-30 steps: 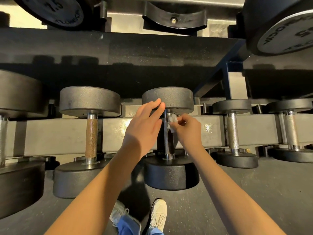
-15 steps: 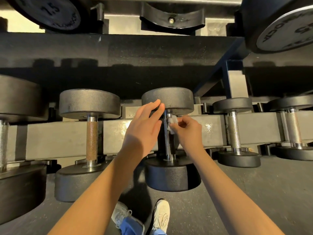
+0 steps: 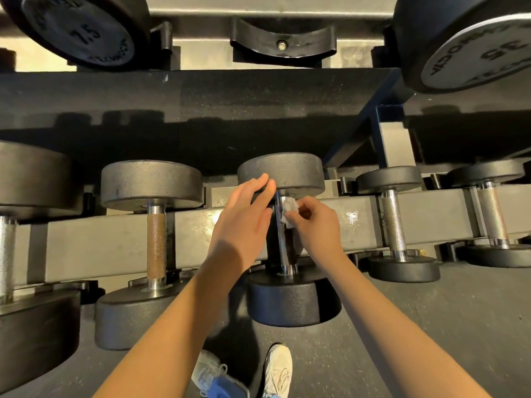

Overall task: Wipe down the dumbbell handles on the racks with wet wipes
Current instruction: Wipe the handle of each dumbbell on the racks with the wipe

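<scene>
The right hand (image 3: 314,225) pinches the wet wipe (image 3: 288,210) against the top of the dumbbell handle (image 3: 283,239), while the left hand (image 3: 244,222), its grip open, steadies the far head beside it; wrap the wipe fully and stroke nearward.

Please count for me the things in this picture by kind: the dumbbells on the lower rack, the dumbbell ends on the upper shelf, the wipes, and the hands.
Dumbbells on the lower rack: 5, including the middle dumbbell
Dumbbell ends on the upper shelf: 2
Wipes: 1, wet wipe
Hands: 2, left hand, right hand
Total: 10
</scene>
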{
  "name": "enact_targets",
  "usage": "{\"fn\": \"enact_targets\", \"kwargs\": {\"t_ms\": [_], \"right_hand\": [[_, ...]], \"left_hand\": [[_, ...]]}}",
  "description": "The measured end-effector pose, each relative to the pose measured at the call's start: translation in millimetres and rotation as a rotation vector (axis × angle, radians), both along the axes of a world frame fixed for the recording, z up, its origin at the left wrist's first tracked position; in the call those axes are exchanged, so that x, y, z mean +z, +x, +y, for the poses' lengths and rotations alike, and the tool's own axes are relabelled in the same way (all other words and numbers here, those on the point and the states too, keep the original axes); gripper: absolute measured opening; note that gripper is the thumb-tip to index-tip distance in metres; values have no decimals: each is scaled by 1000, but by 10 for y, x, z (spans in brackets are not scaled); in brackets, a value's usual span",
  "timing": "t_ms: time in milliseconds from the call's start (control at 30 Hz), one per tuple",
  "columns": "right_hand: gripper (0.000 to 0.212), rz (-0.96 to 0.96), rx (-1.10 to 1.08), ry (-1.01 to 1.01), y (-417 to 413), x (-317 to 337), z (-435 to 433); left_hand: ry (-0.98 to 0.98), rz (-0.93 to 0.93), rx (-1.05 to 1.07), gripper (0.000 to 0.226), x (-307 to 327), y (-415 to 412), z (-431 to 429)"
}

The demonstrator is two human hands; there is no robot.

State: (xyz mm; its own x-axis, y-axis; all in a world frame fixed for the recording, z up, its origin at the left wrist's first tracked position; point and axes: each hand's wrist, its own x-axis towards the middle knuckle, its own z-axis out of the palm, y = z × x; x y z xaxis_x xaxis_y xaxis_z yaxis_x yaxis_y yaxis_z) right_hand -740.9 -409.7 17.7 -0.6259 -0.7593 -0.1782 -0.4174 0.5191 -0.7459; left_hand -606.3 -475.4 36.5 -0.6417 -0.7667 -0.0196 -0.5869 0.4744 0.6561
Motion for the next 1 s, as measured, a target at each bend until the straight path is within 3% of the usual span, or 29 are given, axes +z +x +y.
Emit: {"fn": "enact_targets", "kwargs": {"t_ms": [133,400,667,867,1000], "right_hand": [[23,-42,-14,-29,60,-93,47],[33,-98,286,278,19,6,371],[15,-114,25,75,62,-5,227],[15,-206,145,347,35,-2,411],[3,-156,2,184,-53,92,565]], "left_hand": [[-2,10,6,52,5,-5,-1],[-7,-7,22,51,60,-23,21],[-78,-39,-3,52,32,-18,3],[-81,-69,-1,50,103,-53,31],[-171,-92,-20,43,183,-99,-7]]}}
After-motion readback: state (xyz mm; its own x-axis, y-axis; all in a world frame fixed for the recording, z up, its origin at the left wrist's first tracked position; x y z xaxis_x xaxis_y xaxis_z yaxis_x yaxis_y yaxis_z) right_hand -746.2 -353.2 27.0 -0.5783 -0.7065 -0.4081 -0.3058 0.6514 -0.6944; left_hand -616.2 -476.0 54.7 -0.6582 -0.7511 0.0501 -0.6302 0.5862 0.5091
